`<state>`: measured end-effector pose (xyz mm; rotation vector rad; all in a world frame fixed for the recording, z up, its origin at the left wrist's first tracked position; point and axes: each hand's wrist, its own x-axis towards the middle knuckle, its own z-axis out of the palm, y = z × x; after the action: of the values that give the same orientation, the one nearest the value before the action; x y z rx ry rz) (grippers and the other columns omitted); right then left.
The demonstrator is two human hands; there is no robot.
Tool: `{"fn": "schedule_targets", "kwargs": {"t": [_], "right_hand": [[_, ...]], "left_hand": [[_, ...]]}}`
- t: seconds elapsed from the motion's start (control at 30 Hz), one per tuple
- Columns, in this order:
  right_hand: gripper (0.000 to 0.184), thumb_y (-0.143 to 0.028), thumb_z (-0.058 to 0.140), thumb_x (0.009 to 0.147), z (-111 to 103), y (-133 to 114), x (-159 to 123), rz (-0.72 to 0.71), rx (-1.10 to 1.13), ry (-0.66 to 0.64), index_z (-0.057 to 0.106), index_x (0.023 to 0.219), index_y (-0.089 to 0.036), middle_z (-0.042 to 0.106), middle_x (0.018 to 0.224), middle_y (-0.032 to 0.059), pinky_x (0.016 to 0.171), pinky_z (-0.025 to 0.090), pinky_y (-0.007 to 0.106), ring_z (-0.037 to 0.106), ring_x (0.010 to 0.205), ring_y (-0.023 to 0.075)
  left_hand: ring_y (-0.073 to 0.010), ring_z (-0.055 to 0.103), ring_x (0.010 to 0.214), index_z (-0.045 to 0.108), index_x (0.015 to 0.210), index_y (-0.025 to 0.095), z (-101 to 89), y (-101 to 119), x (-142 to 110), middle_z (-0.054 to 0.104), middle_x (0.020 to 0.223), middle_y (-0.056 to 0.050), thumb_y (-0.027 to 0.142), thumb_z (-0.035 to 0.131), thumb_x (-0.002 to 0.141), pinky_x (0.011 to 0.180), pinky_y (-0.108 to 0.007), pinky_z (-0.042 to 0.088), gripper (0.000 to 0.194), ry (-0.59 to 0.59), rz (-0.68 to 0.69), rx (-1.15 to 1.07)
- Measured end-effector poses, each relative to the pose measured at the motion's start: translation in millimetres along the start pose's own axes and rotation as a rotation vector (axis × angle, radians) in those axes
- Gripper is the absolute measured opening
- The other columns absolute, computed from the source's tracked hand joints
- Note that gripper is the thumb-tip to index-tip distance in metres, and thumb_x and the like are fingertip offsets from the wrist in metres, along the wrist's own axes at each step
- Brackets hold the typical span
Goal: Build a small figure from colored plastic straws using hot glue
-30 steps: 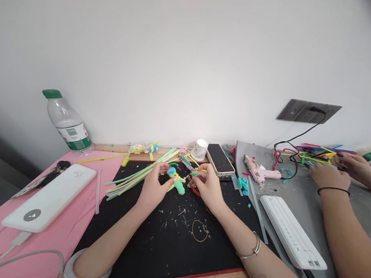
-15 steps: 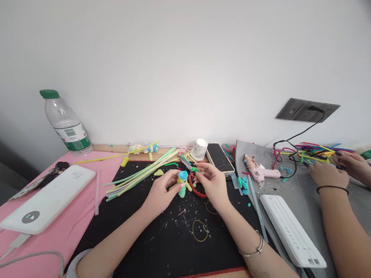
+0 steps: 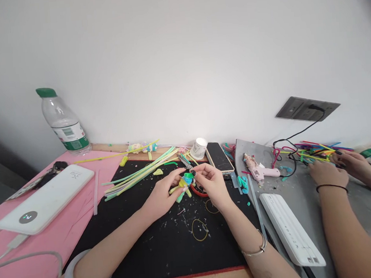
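Between thumb and fingers, my left hand (image 3: 164,192) pinches a small pipe-cleaner doll (image 3: 183,184) with a blue top, a yellow middle and a pale green lower part. My right hand (image 3: 211,184) has its fingertips closed at the doll's top, on a small green piece (image 3: 189,175) that touches the blue head. Just beyond and under the right hand lie red-handled scissors (image 3: 199,192), their blades pointing toward the wall. Pale green and yellow pipe cleaners (image 3: 140,177) fan out on the black mat (image 3: 143,251) left of the doll.
A paper cup (image 3: 198,148) and a phone (image 3: 219,157) stand behind my right hand. Rubber bands (image 3: 200,230) and scraps lie in front. Power banks (image 3: 48,198) and a bottle (image 3: 66,128) are around; a glue gun (image 3: 261,169) lies near another person's hands (image 3: 330,176).
My left hand has brought the doll rightward and tipped its head toward my right hand. The green piece in my right fingers now meets the doll's head, where before they were apart.
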<state>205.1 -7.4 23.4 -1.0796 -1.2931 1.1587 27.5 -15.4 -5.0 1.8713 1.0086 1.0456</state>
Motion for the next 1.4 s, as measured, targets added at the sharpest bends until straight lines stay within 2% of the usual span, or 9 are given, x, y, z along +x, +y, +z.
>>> {"fn": "schedule_targets", "kwargs": {"t": [0.13, 0.27, 0.43, 0.67, 0.83, 1.07, 1.3, 1.4], "right_hand": [[0.021, -0.034, 0.072, 0.07, -3, 3, 2, 0.061, 0.038, -0.058, 0.066, 0.077, -0.015, 0.057, 0.057, -0.0025, 0.04, 0.027, 0.019, 0.038, 0.044, 0.0055], [0.022, -0.034, 0.075, 0.068, -3, 4, 3, 0.048, 0.005, -0.09, 0.069, 0.078, -0.016, 0.061, 0.061, -0.0008, 0.043, 0.031, 0.02, 0.045, 0.049, 0.0073], [0.021, -0.033, 0.075, 0.068, -1, 0, 2, 0.024, 0.026, -0.069, 0.068, 0.079, -0.017, 0.064, 0.069, 0.0009, 0.051, 0.042, 0.021, 0.054, 0.059, 0.0103], [0.021, -0.033, 0.072, 0.071, -3, 2, 3, 0.016, 0.124, -0.108, 0.063, 0.082, -0.018, 0.059, 0.068, -0.0023, 0.044, 0.035, 0.019, 0.046, 0.05, 0.0072], [0.02, -0.033, 0.073, 0.071, -4, 1, 3, 0.066, 0.064, -0.126, 0.065, 0.078, -0.016, 0.057, 0.06, -0.0025, 0.044, 0.03, 0.019, 0.044, 0.049, 0.007], [0.019, -0.034, 0.073, 0.071, -5, 1, 3, 0.004, -0.038, -0.114, 0.066, 0.073, -0.017, 0.058, 0.058, -0.0029, 0.048, 0.033, 0.021, 0.045, 0.049, 0.0079], [0.022, -0.037, 0.074, 0.07, -3, 9, 6, -0.004, -0.011, -0.131, 0.065, 0.073, -0.017, 0.061, 0.065, -0.0006, 0.054, 0.039, 0.024, 0.051, 0.056, 0.0102], [0.023, -0.039, 0.07, 0.074, -1, 11, 5, -0.021, -0.021, -0.143, 0.066, 0.082, -0.018, 0.061, 0.069, -0.0002, 0.056, 0.042, 0.025, 0.052, 0.059, 0.0114]], "left_hand": [[-0.0188, 0.064, 0.102, 0.048, 0.125, 0.024, -0.2, -1, -1, 0.067, 0.112, -0.005, 0.026, 0.055, 0.086, 0.094, -0.033, 0.049, 0.039, -0.001, 0.026, 0.02], [-0.019, 0.065, 0.099, 0.049, 0.121, 0.023, -0.5, -1, -2, 0.067, 0.109, -0.006, 0.026, 0.055, 0.087, 0.091, -0.034, 0.05, 0.035, 0.014, 0.018, 0.017], [-0.0196, 0.066, 0.099, 0.045, 0.127, 0.024, -1.5, 2, -2, 0.067, 0.106, -0.006, 0.027, 0.052, 0.088, 0.09, -0.034, 0.051, 0.039, -0.021, 0.003, 0.002], [-0.0198, 0.064, 0.104, 0.044, 0.133, 0.024, -0.4, 0, -3, 0.066, 0.114, -0.007, 0.028, 0.051, 0.088, 0.094, -0.034, 0.05, 0.045, -0.017, 0.017, 0.0], [-0.0197, 0.064, 0.104, 0.046, 0.129, 0.024, -0.4, -1, -3, 0.065, 0.117, -0.007, 0.028, 0.052, 0.089, 0.094, -0.034, 0.049, 0.041, -0.018, 0.02, 0.031], [-0.0201, 0.065, 0.1, 0.049, 0.12, 0.024, 0.6, -1, -2, 0.066, 0.112, -0.006, 0.027, 0.053, 0.088, 0.092, -0.035, 0.051, 0.032, -0.011, 0.028, 0.02], [-0.0198, 0.066, 0.097, 0.049, 0.115, 0.024, 0.5, -2, -2, 0.066, 0.107, -0.006, 0.027, 0.051, 0.088, 0.089, -0.035, 0.051, 0.027, -0.004, 0.016, 0.008], [-0.0199, 0.067, 0.096, 0.048, 0.115, 0.024, 0.7, -2, -2, 0.066, 0.104, -0.006, 0.027, 0.052, 0.087, 0.088, -0.035, 0.052, 0.028, 0.005, -0.002, -0.024]]}}
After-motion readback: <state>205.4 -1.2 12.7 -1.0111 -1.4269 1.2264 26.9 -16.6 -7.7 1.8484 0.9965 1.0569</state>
